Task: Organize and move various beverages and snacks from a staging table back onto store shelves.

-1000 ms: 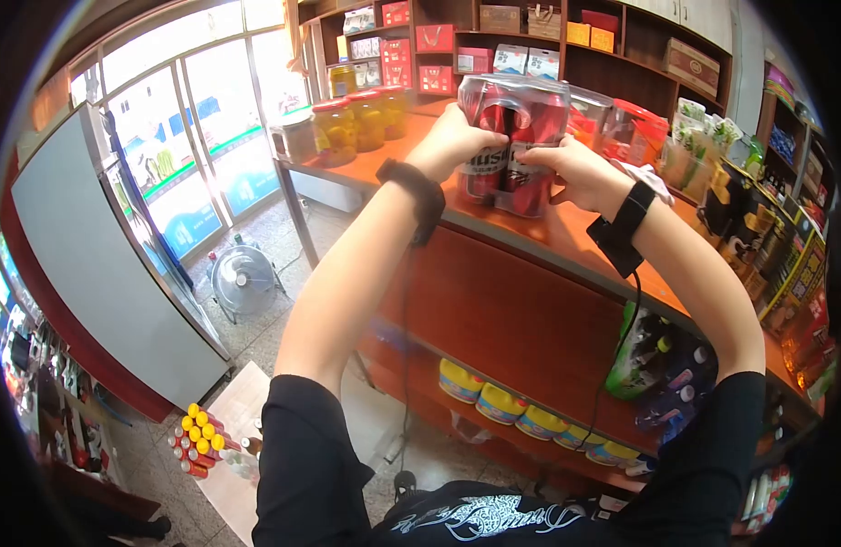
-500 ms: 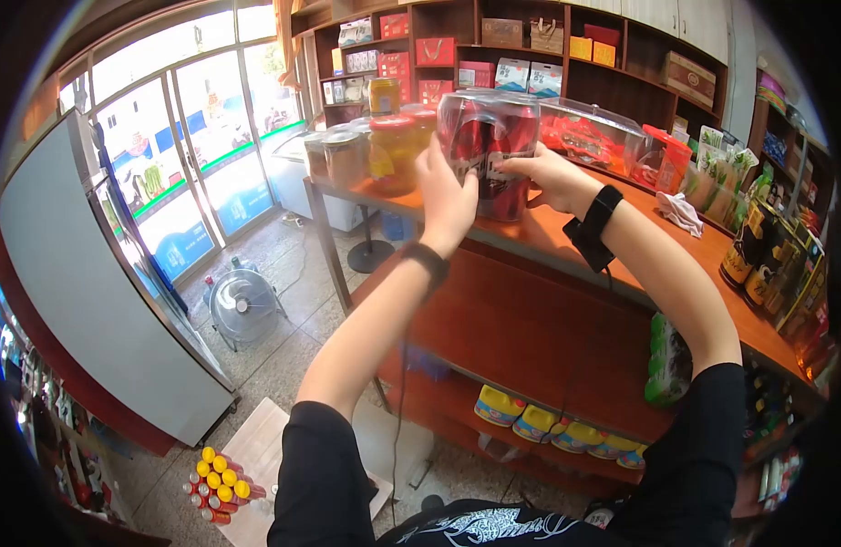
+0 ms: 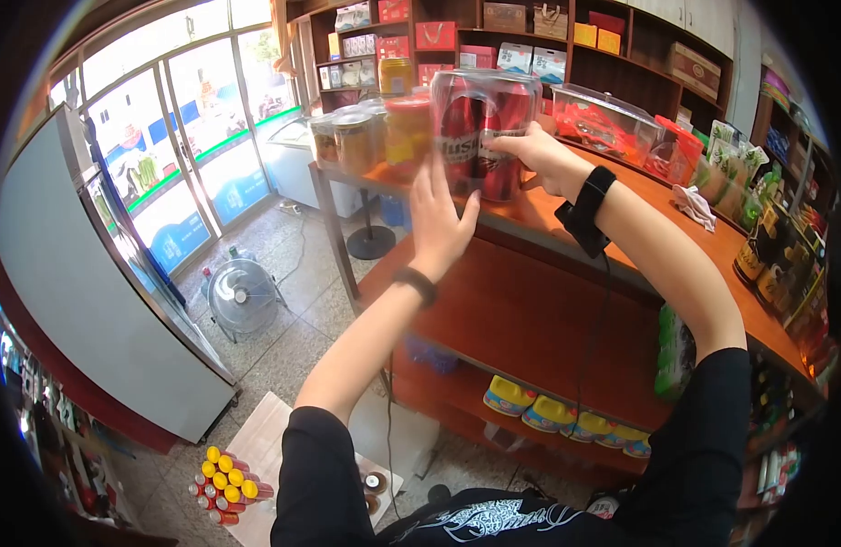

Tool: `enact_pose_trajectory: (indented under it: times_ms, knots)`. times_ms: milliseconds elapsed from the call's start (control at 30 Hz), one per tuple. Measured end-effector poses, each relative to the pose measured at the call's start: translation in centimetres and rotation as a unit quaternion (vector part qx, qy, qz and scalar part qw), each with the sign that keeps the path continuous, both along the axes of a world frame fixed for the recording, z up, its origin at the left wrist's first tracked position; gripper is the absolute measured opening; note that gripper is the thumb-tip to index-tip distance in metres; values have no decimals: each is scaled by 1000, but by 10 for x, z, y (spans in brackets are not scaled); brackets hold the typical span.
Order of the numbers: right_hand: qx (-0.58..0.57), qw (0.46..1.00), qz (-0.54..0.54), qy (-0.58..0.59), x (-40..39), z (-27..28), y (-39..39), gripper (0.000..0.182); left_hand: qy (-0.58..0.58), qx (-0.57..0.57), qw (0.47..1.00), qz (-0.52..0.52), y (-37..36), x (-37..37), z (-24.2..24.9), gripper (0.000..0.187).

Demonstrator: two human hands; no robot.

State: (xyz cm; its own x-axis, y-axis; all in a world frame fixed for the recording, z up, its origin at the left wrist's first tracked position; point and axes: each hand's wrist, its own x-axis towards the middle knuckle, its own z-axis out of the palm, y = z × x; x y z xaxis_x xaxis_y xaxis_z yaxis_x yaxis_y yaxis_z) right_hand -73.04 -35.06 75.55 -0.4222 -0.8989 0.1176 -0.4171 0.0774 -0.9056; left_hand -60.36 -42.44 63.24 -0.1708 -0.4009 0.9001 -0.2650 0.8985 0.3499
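Observation:
A shrink-wrapped pack of red and black cans point(image 3: 482, 135) stands upright on the orange-brown counter point(image 3: 712, 244), near its left end. My right hand point(image 3: 546, 157) is at the pack's right side, its thumb across the front and its other fingers behind, partly hidden. My left hand point(image 3: 444, 217) is just below the pack's lower left, fingers spread and pointing up; whether the fingertips touch the wrap is unclear. Left of the pack are a red-lidded jar with yellow contents point(image 3: 407, 137) and a clear jar point(image 3: 355, 141).
Yellow-capped bottles point(image 3: 510, 396) line the lower shelf. A fan point(image 3: 242, 296) stands on the floor at left. Red cans with yellow lids point(image 3: 227, 479) are on a low board point(image 3: 256, 438). A clear-lidded box point(image 3: 603, 118) and dark bottles point(image 3: 771, 260) sit further right.
My left hand has come off the front of the pack and moved down, its fingers opening. The right hand stays at the pack. The view has shifted slightly.

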Motion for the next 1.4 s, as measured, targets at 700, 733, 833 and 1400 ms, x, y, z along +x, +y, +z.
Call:
enact_pose_trajectory:
  times_ms: [700,733,833,1400]
  knots:
    - [-48,997,-14,-56,-73,27,156,63,69,49,950,-301,153,-101,73,73]
    - [-54,997,-23,-52,-85,29,172,61,72,85,938,-327,165,-118,80,73]
    - [-105,975,-52,191,-130,34,235,32,45,222,869,-441,208,-162,109,66]
    - [-296,910,-289,36,-214,22,432,42,-79,454,610,-645,360,-315,137,34]
